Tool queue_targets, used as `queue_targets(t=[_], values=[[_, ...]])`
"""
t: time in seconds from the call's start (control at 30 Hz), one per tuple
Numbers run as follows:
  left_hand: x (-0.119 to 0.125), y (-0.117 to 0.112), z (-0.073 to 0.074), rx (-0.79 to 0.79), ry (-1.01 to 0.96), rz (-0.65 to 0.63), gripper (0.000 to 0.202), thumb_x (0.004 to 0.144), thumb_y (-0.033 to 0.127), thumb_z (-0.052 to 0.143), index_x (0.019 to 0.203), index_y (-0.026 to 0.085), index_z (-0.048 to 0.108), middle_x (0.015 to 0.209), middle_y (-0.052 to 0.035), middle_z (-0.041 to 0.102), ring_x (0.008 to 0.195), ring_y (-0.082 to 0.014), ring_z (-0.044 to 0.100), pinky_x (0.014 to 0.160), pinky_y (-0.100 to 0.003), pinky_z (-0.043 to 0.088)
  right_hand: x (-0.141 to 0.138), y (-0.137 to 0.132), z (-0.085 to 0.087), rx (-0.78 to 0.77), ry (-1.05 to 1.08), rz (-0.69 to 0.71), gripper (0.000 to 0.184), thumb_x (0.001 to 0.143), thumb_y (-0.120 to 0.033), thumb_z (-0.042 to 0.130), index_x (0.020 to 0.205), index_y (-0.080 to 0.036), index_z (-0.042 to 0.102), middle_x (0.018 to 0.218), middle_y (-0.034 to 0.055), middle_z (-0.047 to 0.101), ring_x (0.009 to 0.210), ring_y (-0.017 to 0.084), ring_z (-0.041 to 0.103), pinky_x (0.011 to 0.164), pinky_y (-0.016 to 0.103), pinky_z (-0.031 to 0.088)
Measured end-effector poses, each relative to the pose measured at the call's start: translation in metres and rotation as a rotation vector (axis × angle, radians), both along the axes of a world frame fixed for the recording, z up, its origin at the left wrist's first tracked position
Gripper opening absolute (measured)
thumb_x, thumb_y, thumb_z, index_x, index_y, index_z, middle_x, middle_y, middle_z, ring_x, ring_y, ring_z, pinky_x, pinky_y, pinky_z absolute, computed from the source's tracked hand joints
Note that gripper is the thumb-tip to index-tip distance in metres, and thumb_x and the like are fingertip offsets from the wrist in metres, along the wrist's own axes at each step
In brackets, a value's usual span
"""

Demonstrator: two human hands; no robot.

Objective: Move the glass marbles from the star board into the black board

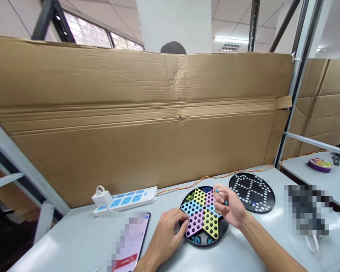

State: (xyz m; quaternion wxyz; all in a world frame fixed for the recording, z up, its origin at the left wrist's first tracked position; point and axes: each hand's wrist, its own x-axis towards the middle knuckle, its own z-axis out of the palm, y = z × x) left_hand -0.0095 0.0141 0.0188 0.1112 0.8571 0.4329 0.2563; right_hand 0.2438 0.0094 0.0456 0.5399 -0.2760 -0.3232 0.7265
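Observation:
A round black Chinese checkers board [204, 242] lies on the grey table, its star in yellow, pink and light blue with rows of dark holes. Blue marbles [198, 240] sit in the tray at the near rim, and more lie in the sections at the far side. My right hand [228, 204] is raised over the board's right side, fingers curled; a teal marble [217, 190] shows at the fingertips and another lower among the fingers. Against the left edge of the board rests my left hand [170, 228], fingers bent, thumb and forefinger apart, with nothing visible between them.
Behind the board's right side lies a black disc [252, 192] with white dots and small pieces. On the left are a phone [132, 241] and a white power strip [126, 200] with a plug. A cardboard wall [141, 151] closes the back; a blurred dark item [308, 211] lies right.

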Motion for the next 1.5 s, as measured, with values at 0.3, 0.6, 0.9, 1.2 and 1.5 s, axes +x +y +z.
queue_targets(t=[0.3, 0.6, 0.9, 1.2, 1.5], values=[[0.018, -0.017, 0.003, 0.129, 0.144, -0.214, 0.014, 0.085, 0.019, 0.058, 0.074, 0.024, 0.065, 0.076, -0.0017, 0.069, 0.075, -0.0193, 0.059, 0.069, -0.033, 0.040, 0.005, 0.015, -0.014, -0.271, 0.090, -0.106, 0.025, 0.083, -0.038, 0.063, 0.073, -0.020, 0.049, 0.053, -0.0102, 0.042, 0.037, 0.001, 0.015, 0.041, 0.019, 0.005], [0.030, -0.024, -0.001, 0.096, 0.186, -0.236, 0.018, 0.090, 0.017, 0.057, 0.088, 0.027, 0.072, 0.088, -0.0006, 0.075, 0.083, -0.0198, 0.063, 0.080, -0.034, 0.044, 0.003, 0.015, -0.018, -0.214, 0.054, -0.070, 0.032, 0.080, -0.043, 0.072, 0.077, -0.019, 0.050, 0.055, -0.0111, 0.043, 0.036, 0.000, 0.017, 0.041, 0.019, 0.004], [0.040, -0.033, -0.003, -0.005, 0.271, -0.182, 0.017, 0.096, 0.029, 0.059, 0.094, 0.027, 0.075, 0.095, -0.0024, 0.078, 0.090, -0.0241, 0.069, 0.090, -0.039, 0.046, -0.005, 0.011, -0.019, -0.221, -0.032, -0.068, 0.029, 0.077, -0.042, 0.069, 0.079, -0.020, 0.050, 0.056, -0.0115, 0.045, 0.037, 0.000, 0.017, 0.042, 0.019, 0.006], [0.053, -0.039, 0.005, -0.301, 0.150, 0.063, 0.011, 0.085, 0.034, 0.071, 0.089, 0.027, 0.078, 0.092, -0.0009, 0.080, 0.092, -0.0244, 0.069, 0.084, -0.035, 0.047, -0.019, 0.010, -0.030, -0.221, -0.200, -0.058, 0.028, 0.075, -0.045, 0.064, 0.079, -0.021, 0.051, 0.056, -0.0119, 0.043, 0.038, 0.001, 0.019, 0.042, 0.020, 0.007], [0.056, -0.042, 0.001, -0.299, 0.128, 0.050, 0.017, 0.089, 0.032, 0.063, 0.092, 0.026, 0.078, 0.094, -0.0033, 0.079, 0.092, -0.0252, 0.069, 0.082, -0.035, 0.048, -0.047, 0.005, -0.052, 0.253, -0.792, -0.399, 0.038, 0.088, -0.052, 0.053, 0.065, -0.023, 0.042, 0.061, -0.0035, 0.043, 0.060, 0.013, 0.039, 0.057, 0.028, 0.031]])
